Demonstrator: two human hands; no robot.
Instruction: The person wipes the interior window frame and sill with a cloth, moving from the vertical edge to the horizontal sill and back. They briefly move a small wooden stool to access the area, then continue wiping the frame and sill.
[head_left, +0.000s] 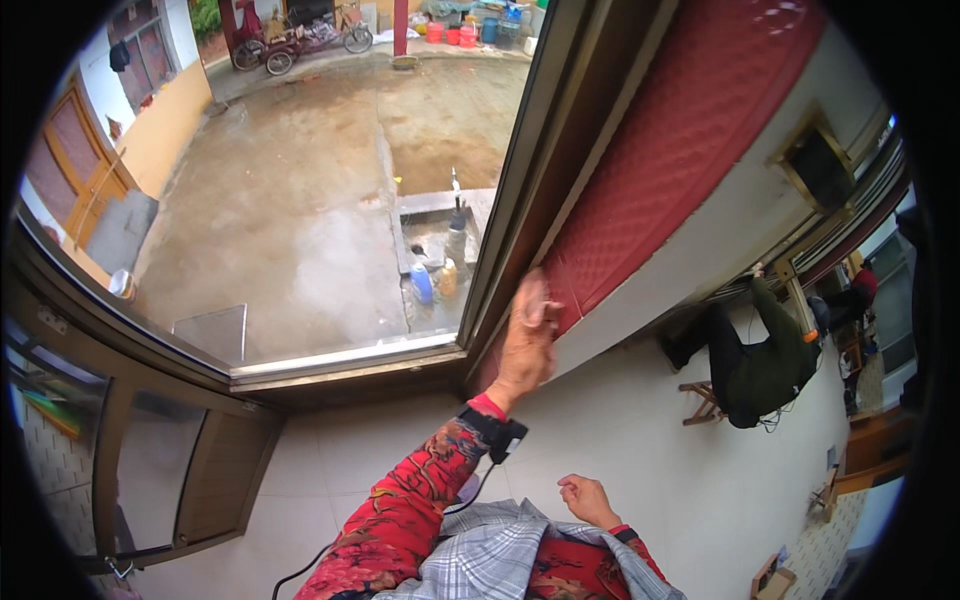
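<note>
My left hand (527, 341) reaches up to a red textured strip (637, 172) on the wall, just right of the brown metal frame (517, 247) around the glass. It looks slightly blurred, with its fingers against or very close to the strip and nothing seen in it. A black band with a small box (501, 437) and a cable sits on that wrist. Lower down, in front of my body, my right hand (589, 499) hangs over the pale tiled floor (600, 420). Its fingers are loosely curled in, and no object shows in them.
A brown-framed door leaf (161, 457) stands at the left. Beyond the glass lies a wet concrete yard (262, 187), with bottles (421, 283) beside a basin and a tricycle (300, 41). At right, a person (765, 367) sits on a low wooden stool (701, 403).
</note>
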